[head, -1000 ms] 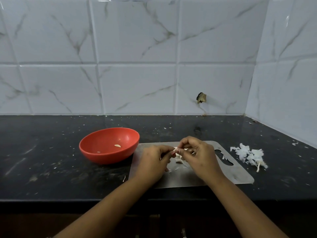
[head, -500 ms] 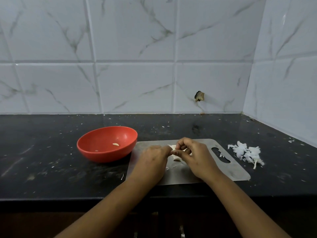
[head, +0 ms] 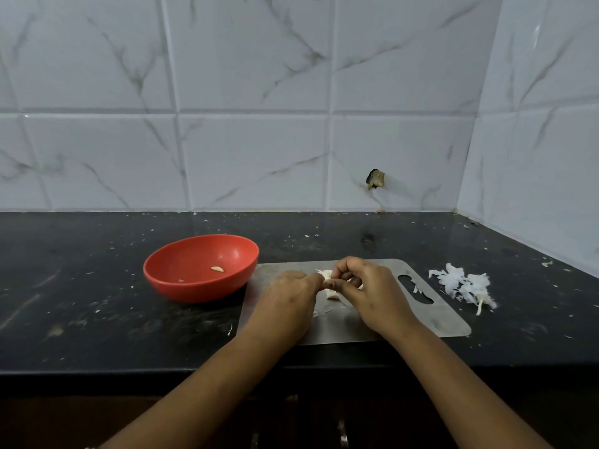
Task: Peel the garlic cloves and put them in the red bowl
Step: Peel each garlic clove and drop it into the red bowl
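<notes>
Two bare forearms reach in from the near edge of the black tabletop [head: 97,319] and meet over the middle of the steel board [head: 447,322]. Above the board's centre, the left hand [head: 288,299] has its fingers [head: 312,280] curled, and their tips pinch one side of a garlic clove [head: 326,276]. The right hand [head: 369,293] faces it. Its fingers [head: 348,267] are bent and bunched, with the thumb and fingertips pinching the other side of the same clove. The clove is held just above the board, and white skin sticks out at its top. A second pale garlic piece [head: 332,296] lies on the board below the hands, with small skin flakes beside it.

The red bowl [head: 181,286] stands left of the board, touching or nearly touching its far left corner. One peeled clove [head: 217,269] lies inside it. A heap of white skins [head: 460,283] lies on the tabletop to the right of the board, just beyond its handle slot. Behind the board is the marbled tile wall [head: 252,157], which has a small broken hole [head: 375,179].
</notes>
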`<state>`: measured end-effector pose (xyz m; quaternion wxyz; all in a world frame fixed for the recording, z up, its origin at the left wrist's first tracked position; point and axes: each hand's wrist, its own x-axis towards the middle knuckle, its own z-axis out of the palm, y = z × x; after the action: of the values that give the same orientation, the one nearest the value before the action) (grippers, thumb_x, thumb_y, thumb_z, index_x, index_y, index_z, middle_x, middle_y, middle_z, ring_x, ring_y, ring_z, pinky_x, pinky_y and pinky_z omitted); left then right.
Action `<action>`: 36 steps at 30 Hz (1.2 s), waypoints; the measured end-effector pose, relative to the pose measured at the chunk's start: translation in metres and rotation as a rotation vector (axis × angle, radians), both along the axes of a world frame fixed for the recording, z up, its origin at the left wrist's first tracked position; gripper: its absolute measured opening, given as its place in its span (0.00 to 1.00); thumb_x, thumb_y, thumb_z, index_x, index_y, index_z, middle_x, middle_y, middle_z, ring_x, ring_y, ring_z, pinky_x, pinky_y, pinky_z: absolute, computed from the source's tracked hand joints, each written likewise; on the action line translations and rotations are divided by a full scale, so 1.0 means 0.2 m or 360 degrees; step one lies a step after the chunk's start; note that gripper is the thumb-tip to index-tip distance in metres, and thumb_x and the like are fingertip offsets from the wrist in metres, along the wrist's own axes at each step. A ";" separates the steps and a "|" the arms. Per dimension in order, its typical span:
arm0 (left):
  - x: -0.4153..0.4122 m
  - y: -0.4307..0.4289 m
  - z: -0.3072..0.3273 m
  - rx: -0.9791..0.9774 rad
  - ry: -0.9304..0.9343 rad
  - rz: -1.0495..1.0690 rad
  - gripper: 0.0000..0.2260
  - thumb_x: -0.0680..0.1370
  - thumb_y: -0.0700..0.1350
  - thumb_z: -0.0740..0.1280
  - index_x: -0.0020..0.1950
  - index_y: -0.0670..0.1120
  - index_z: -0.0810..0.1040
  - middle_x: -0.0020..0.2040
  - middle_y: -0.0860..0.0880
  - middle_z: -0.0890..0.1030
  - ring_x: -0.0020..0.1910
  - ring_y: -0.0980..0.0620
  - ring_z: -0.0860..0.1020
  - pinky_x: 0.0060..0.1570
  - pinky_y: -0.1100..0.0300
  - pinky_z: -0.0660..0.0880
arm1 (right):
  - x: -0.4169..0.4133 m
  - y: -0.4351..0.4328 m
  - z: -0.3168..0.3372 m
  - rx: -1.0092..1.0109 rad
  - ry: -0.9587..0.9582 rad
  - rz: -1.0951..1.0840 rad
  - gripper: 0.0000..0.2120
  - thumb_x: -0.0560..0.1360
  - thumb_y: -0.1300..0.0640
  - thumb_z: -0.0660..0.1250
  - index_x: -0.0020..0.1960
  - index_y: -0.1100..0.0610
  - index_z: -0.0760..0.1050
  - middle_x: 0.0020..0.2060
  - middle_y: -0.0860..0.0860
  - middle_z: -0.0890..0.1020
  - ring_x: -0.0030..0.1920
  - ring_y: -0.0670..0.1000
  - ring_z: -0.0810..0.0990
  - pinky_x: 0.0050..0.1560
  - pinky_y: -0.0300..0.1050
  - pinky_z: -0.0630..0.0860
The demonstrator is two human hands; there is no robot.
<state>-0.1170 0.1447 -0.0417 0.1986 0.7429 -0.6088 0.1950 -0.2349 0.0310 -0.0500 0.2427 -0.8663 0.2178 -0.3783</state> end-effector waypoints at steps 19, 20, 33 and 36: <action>0.00 -0.05 -0.05 -0.0463 0.0351 -0.0090 0.11 0.74 0.44 0.61 0.39 0.43 0.82 0.30 0.45 0.81 0.31 0.44 0.78 0.33 0.53 0.74 | 0.01 0.03 -0.01 -0.0275 0.0097 0.0062 0.07 0.81 0.51 0.60 0.44 0.44 0.65 0.35 0.44 0.74 0.37 0.46 0.73 0.35 0.45 0.69; 0.01 -0.05 -0.05 -0.0507 0.0397 -0.0084 0.10 0.75 0.43 0.63 0.39 0.43 0.82 0.30 0.46 0.81 0.30 0.45 0.78 0.33 0.55 0.72 | 0.01 0.04 -0.01 -0.0304 0.0111 0.0053 0.07 0.81 0.50 0.59 0.44 0.46 0.66 0.36 0.43 0.74 0.37 0.46 0.73 0.35 0.44 0.68; 0.07 -0.04 -0.05 -0.0516 0.0911 -0.0133 0.05 0.75 0.39 0.69 0.41 0.44 0.84 0.34 0.48 0.83 0.34 0.48 0.81 0.40 0.47 0.79 | 0.01 0.02 0.00 0.0173 -0.0115 0.0155 0.12 0.75 0.63 0.69 0.41 0.47 0.75 0.37 0.46 0.81 0.35 0.40 0.79 0.37 0.31 0.73; 0.06 -0.04 -0.06 -0.0495 0.0853 -0.0204 0.05 0.76 0.39 0.69 0.43 0.45 0.84 0.36 0.49 0.83 0.34 0.50 0.80 0.39 0.48 0.79 | 0.01 0.02 0.00 0.0221 -0.0202 0.0185 0.11 0.77 0.63 0.66 0.45 0.47 0.78 0.36 0.46 0.83 0.34 0.40 0.80 0.37 0.33 0.74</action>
<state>-0.1050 0.1361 -0.0527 0.4751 0.6886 -0.5433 0.0701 -0.2325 0.0341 -0.0505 0.3370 -0.8329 0.1771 -0.4017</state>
